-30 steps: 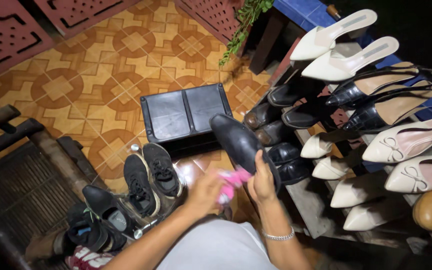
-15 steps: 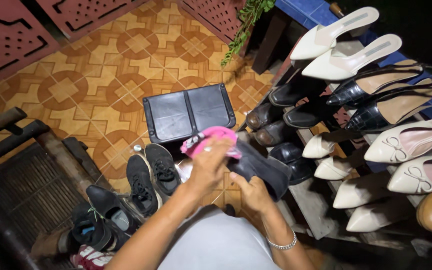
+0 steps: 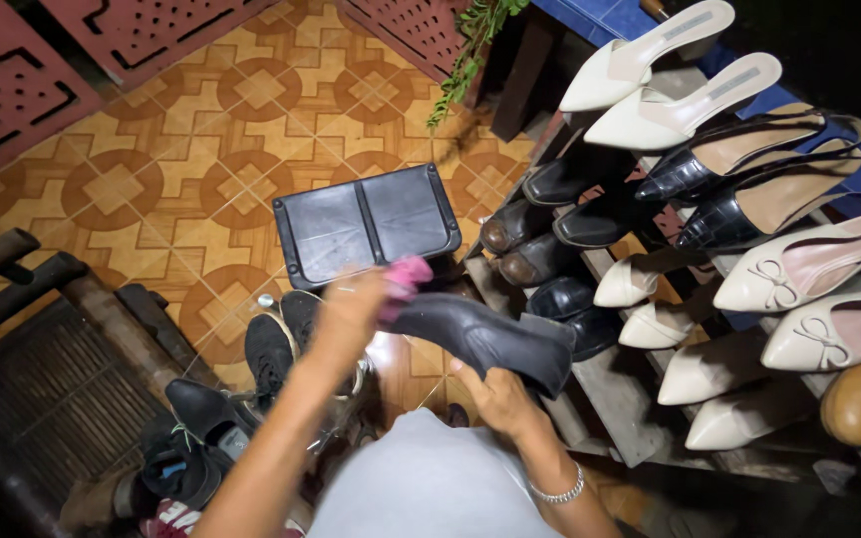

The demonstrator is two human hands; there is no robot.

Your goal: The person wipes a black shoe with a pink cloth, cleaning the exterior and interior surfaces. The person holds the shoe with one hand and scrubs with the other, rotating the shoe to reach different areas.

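Observation:
My right hand [image 3: 495,397] holds a black leather shoe [image 3: 485,336] from below, near its heel end, with the shoe lying on its side. My left hand [image 3: 351,311] presses a pink cloth [image 3: 406,279] against the toe end of that shoe. A bracelet sits on my right wrist. Both hands are over my lap, just in front of a shoe rack [image 3: 610,389].
The rack at the right carries several black, white, cream and tan shoes. A black plastic stool [image 3: 366,224] stands on the patterned orange tile floor ahead. Black sneakers [image 3: 276,344] and other shoes lie at my lower left beside dark wooden furniture. A plant hangs at the top.
The shoe has been turned from upright to lying sideways in my right hand. My left hand with the pink cloth has moved from the shoe's sole area to its toe end.

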